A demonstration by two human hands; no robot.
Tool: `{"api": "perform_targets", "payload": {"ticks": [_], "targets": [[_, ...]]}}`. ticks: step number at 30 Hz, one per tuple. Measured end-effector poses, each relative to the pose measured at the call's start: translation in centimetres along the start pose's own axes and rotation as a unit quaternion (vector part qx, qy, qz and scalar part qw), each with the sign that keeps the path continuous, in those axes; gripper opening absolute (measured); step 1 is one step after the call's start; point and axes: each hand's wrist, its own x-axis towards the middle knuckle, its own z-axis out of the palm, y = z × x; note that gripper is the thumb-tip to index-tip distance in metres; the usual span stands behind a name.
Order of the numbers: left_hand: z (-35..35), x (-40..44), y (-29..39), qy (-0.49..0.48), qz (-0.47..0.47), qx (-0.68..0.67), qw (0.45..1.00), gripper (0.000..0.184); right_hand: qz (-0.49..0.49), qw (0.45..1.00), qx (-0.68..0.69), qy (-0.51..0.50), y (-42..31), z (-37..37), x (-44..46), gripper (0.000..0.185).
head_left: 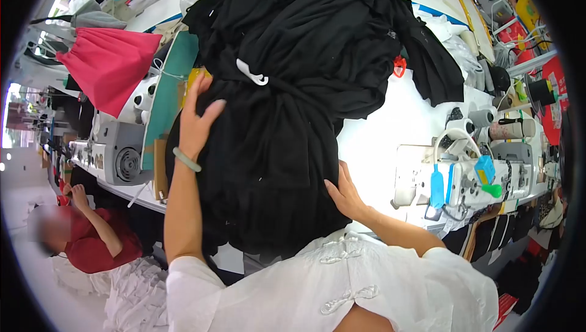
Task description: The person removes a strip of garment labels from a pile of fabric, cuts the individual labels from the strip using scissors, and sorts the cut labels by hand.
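Note:
A large heap of black fabric (287,142) fills the middle of the head view, on the white table and down to my body. A twisted band of the same cloth crosses it, with a short white strip (250,73) on top. My left hand (198,118), a pale bangle (187,160) at its wrist, lies at the heap's left edge, fingers and thumb spread. At the lower right edge, my right hand (347,196) rests against the cloth with its thumb apart from the fingers. Neither hand shows a grip; the cloth's underside is hidden.
On the right stands a sewing machine (464,176) with blue and green parts, near thread cones (481,118). Another machine (119,152) is at left, below a pink drawstring bag (113,66). A person in a red shirt (101,243) sits at lower left beside white cloth (134,295).

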Motion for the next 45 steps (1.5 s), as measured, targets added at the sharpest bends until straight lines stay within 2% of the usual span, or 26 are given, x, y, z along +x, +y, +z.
{"api": "perform_targets", "payload": {"ticks": [2,3,4,6,8,10,13,17,26,29,32,33,35,36,38,40,41,43,44,45], "targets": [[3.3,1.7,5.9,0.059,0.027,-0.070,0.995,0.059,0.014,0.996,-0.084,0.014,-0.3,0.0,0.1,0.059],[4.1,1.9,5.0,-0.010,0.041,-0.054,0.998,0.054,-0.028,0.985,-0.155,0.065,-0.5,-0.3,0.4,0.059],[5.1,1.6,3.3,-0.078,0.053,-0.038,0.995,0.048,-0.075,0.973,-0.168,0.139,-0.9,-0.6,1.2,0.059],[6.9,-1.0,1.7,-0.049,0.119,0.030,0.991,0.031,-0.137,0.960,-0.109,0.217,-3.9,-2.1,3.8,0.055],[8.3,-3.9,1.3,0.009,0.147,0.054,0.988,0.031,-0.202,0.947,-0.052,0.244,-6.2,-2.4,7.5,0.048],[8.6,-5.2,0.9,0.040,0.198,0.090,0.975,0.032,-0.242,0.936,-0.080,0.244,-8.2,-1.3,11.1,0.039],[9.1,-5.7,0.9,0.050,0.205,0.102,0.972,0.029,-0.252,0.921,-0.175,0.239,-8.2,0.6,14.6,0.029],[9.6,-6.1,0.6,0.062,0.219,0.100,0.969,0.028,-0.248,0.923,-0.108,0.275,-6.3,1.1,15.6,0.015],[9.6,-6.1,0.5,0.068,0.215,0.090,0.970,0.029,-0.225,0.937,-0.084,0.256,-6.5,0.8,15.6,0.013],[9.8,-6.1,0.5,0.072,0.212,0.087,0.971,0.029,-0.184,0.954,-0.011,0.236,-7.2,0.7,15.2,0.013],[9.6,-6.2,0.3,0.062,0.212,0.087,0.971,0.029,-0.209,0.944,-0.004,0.254,-7.9,0.2,14.8,0.011],[9.4,-6.0,0.3,0.057,0.214,0.087,0.971,0.030,-0.239,0.938,-0.063,0.245,-8.2,-0.3,14.4,0.010],[8.3,-6.1,0.9,0.069,0.165,0.025,0.984,0.030,-0.293,0.911,-0.184,0.223,-8.9,-1.4,12.4,0.010],[7.5,-5.7,1.3,0.073,0.139,-0.008,0.988,0.031,-0.291,0.914,-0.184,0.216,-8.9,-1.5,11.0,0.014],[3.2,-3.3,0.9,0.101,0.190,0.097,0.972,0.042,-0.149,0.961,-0.197,0.125,-6.6,-2.4,7.6,0.017],[0.5,-1.1,-2.5,0.148,0.084,0.125,0.978,0.052,-0.008,0.983,-0.120,0.141,-3.4,-2.6,4.8,0.026],[0.0,-0.7,-3.8,0.089,0.002,0.155,0.984,0.057,0.058,0.984,-0.080,0.149,-2.2,-2.5,4.1,0.031],[-0.7,-0.7,-8.0,-0.034,-0.157,0.216,0.963,0.066,0.076,0.985,-0.088,0.129,-1.3,-1.4,3.1,0.038],[-1.1,-1.4,-16.6,-0.181,-0.153,0.265,0.935,0.074,0.085,0.985,-0.089,0.119,-0.8,-0.6,3.0,0.042],[-0.7,-1.7,-16.9,-0.208,-0.201,0.197,0.937,0.072,0.088,0.987,-0.091,0.097,0.4,0.5,3.2,0.045]]}}
